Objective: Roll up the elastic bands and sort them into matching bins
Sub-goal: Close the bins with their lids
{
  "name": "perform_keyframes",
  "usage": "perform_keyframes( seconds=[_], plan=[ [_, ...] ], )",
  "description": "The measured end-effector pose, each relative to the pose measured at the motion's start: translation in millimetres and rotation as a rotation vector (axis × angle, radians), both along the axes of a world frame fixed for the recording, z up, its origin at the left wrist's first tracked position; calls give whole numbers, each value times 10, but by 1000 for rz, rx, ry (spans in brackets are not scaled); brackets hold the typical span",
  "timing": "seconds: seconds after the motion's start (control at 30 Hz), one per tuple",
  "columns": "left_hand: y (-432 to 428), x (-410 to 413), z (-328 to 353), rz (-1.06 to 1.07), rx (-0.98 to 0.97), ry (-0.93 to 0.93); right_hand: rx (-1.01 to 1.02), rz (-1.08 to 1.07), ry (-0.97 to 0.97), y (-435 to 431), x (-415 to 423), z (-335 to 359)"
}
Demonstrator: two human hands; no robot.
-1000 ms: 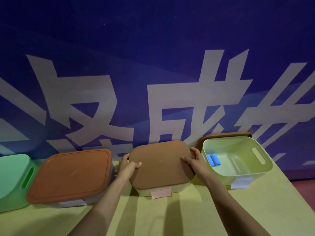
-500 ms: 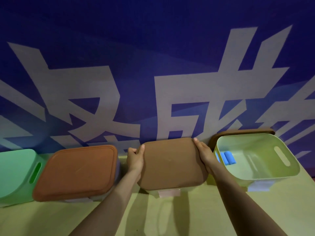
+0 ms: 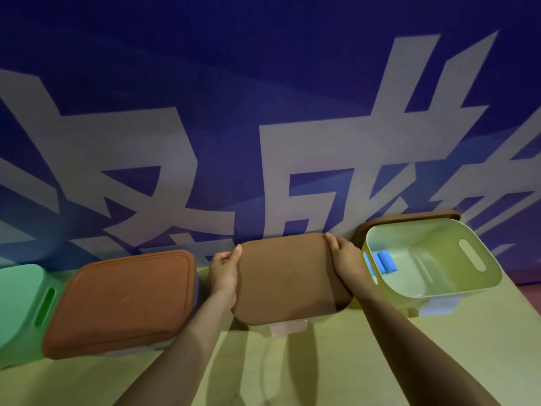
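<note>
A brown lid [image 3: 288, 278] covers the middle bin, whose pink label [image 3: 288, 329] shows below its front edge. My left hand [image 3: 224, 271] grips the lid's left edge and my right hand [image 3: 344, 260] grips its right edge. The lid tilts, its near edge lifted over the bin. To the right stands an open pale green bin [image 3: 468, 285] holding two rolled blue bands [image 3: 383, 262] at its left inner side. Another brown lid [image 3: 409, 219] leans behind that bin.
A lidded bin with a brown lid [image 3: 120, 303] stands left of the middle one. A green bin [image 3: 20, 300] sits at the far left. All stand on a yellow-green table [image 3: 322, 370] against a blue banner wall [image 3: 263, 112] with large white characters.
Both hands have slid up the lid's sides toward its far corners, and the lid has tipped up from the middle bin. The view has shifted slightly.
</note>
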State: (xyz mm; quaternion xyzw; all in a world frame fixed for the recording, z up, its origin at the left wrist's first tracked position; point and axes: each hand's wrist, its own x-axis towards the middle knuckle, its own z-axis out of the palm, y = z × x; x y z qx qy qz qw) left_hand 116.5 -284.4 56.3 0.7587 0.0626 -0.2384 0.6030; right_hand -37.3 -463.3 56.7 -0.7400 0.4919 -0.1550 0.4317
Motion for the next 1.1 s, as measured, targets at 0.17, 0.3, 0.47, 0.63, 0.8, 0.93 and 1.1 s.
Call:
perform_keyframes(
  seconds=[0.17, 0.3, 0.47, 0.63, 0.8, 0.93, 1.1],
  plan=[
    [-35, 60, 89, -156, 147, -139, 7, -9, 138, 55, 56, 86],
    [-46, 0, 241, -245, 312, -263, 78, 17, 136, -4, 84, 259],
    [-210, -494, 567, -340, 342, -467, 96, 61, 20, -210, -63, 488],
    [-692, -1155, 817, -450, 141, -439, 73, 95, -120, -564, -558, 736],
    [-1363, -1670, 942, -476, 55, -262, 31, 40, -182, -1170, -1230, 930],
    [-1773, -1906, 920, -465, 61, -166, 41, -48, -163, -1721, -1678, 852],
    [-2088, -1794, 488, -433, 94, -28, 162, -73, -102, -2156, -1956, 664]
  ],
)
